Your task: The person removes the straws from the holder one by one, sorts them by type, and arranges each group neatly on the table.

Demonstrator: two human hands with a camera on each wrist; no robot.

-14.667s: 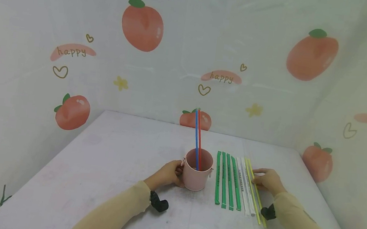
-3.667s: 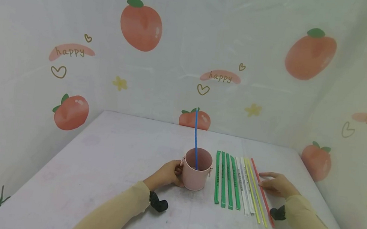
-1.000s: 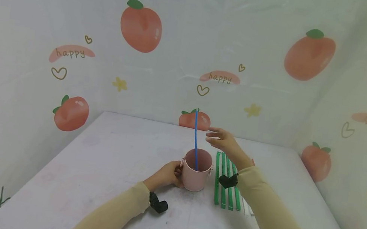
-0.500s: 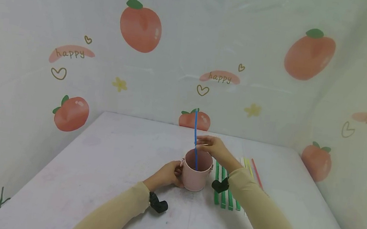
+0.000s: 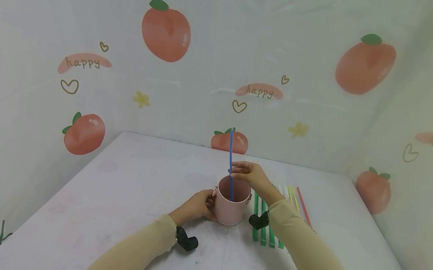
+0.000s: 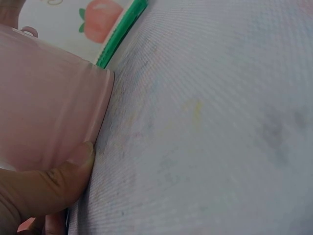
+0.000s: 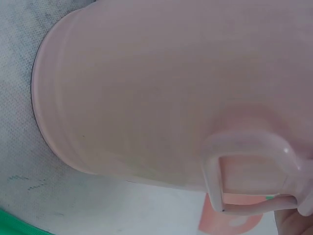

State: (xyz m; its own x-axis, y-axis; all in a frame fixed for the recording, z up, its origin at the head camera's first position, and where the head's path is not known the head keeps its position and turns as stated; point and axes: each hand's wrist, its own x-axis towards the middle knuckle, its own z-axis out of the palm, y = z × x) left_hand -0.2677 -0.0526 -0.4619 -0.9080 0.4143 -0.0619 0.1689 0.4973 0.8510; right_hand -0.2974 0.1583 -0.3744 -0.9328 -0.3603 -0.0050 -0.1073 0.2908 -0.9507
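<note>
A pink bucket (image 5: 229,210) stands upright on the table, with a small ring handle on each side. My left hand (image 5: 197,203) grips its left side; in the left wrist view the thumb (image 6: 63,178) presses low on the wall. One blue straw (image 5: 232,148) leans inside the bucket and rises well above the rim. Over the opening, my right hand (image 5: 251,175) pinches this straw just above the rim. The bucket's wall (image 7: 137,98) fills most of the right wrist view, where the fingertips are out of sight.
Right of the bucket, green-wrapped straws (image 5: 263,238) lie in a row, partly under the right forearm. White-wrapped straws, yellow straws (image 5: 293,196) and a red straw (image 5: 303,203) continue the row rightward. A printed curtain (image 5: 208,63) hangs behind the table (image 5: 135,179).
The red straw has gone from the bucket to the row's right end. My right hand has since come back leftward and down to the blue straw. The left hand keeps its place.
</note>
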